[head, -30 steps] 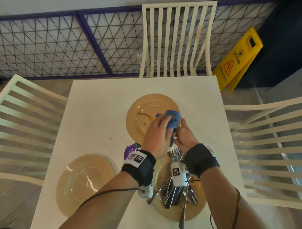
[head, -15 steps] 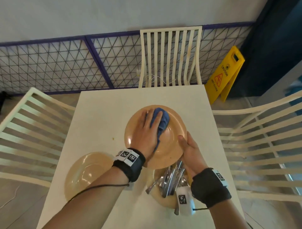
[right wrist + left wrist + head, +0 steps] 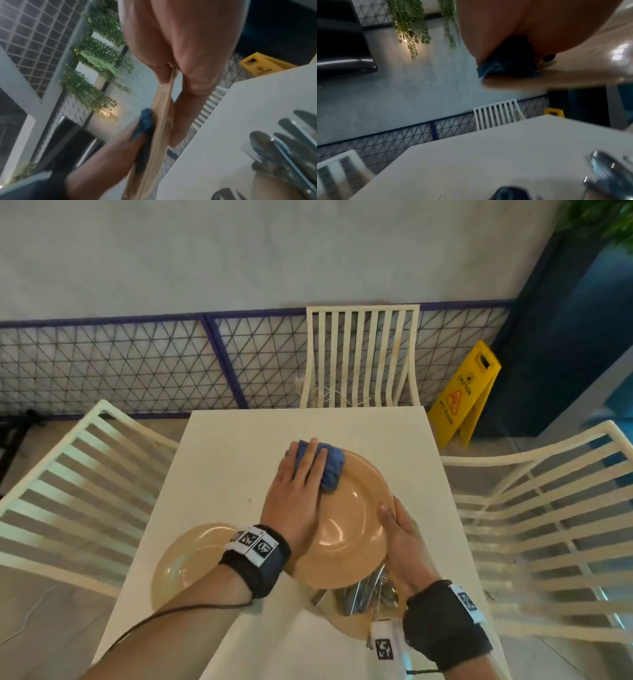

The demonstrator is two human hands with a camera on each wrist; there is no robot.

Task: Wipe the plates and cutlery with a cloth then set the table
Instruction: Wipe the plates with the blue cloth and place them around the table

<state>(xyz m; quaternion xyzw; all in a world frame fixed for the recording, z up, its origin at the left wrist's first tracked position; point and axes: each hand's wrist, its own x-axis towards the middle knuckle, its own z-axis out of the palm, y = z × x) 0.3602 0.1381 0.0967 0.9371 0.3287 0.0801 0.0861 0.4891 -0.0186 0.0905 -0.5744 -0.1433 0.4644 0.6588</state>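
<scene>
Two hands: left hand point(image 3: 298, 501) flat, pressing cloth point(image 3: 329, 470); right hand point(image 3: 400, 537) grips plate point(image 3: 352, 529).

hidden: blue cloth point(image 3: 327, 470) mostly under left hand point(image 3: 298, 494) | cutlery point(image 3: 363, 594) partly beneath the held plate point(image 3: 349, 529) (pieces uncountable) | left-wrist view: motion-blurred

A tan plate point(image 3: 346, 529) is held tilted above the desk point(image 3: 226, 460), gripped at its right rim by the right hand point(image 3: 399, 537), thumb on the face. The left hand point(image 3: 296, 501) presses a crumpled blue cloth point(image 3: 330, 470) flat against the plate's upper left rim. A second tan plate point(image 3: 185, 563) lies flat at the near left. A third plate point(image 3: 352, 625), partly hidden beneath the held one, carries a heap of steel cutlery point(image 3: 363, 594).
</scene>
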